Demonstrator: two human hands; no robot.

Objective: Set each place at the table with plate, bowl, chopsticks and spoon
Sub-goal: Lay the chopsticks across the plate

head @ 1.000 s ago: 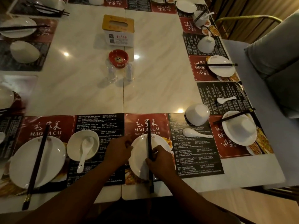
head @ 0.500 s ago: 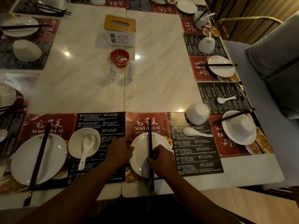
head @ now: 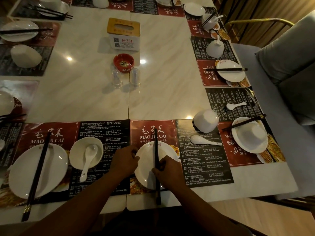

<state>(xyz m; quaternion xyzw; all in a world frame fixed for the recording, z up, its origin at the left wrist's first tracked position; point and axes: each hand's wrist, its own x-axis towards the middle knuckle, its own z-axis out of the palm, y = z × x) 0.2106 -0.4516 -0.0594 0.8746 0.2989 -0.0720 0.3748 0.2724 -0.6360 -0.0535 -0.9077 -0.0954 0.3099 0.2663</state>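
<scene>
Though a second has gone by, almost nothing at the near edge of the counter point(head: 162, 86) has shifted. The plate point(head: 144, 174) sits on the same red half of its mat point(head: 207, 165), and the chopsticks point(head: 155, 147) still lie across its middle, pointing away from the person, their butts overhanging the mat toward the edge. The left hand point(head: 125, 161) keeps its curled fingers on the plate's left rim, steadying it. The right hand point(head: 167, 169) pinches the chopsticks partway along, over the plate's near right part. Such stillness reads as a last squaring-up rather than a fresh placement, so plate and chopsticks look as good as done here. The bowl point(head: 206, 120) stands upside down at the mat's far right corner, and the spoon point(head: 203, 140) lies on the mat just nearer than it, apart from the plate. Judged against the left bowl point(head: 80, 154), which stands upright beside its own plate with a spoon inside, these two probably remain to be turned and paired.
</scene>
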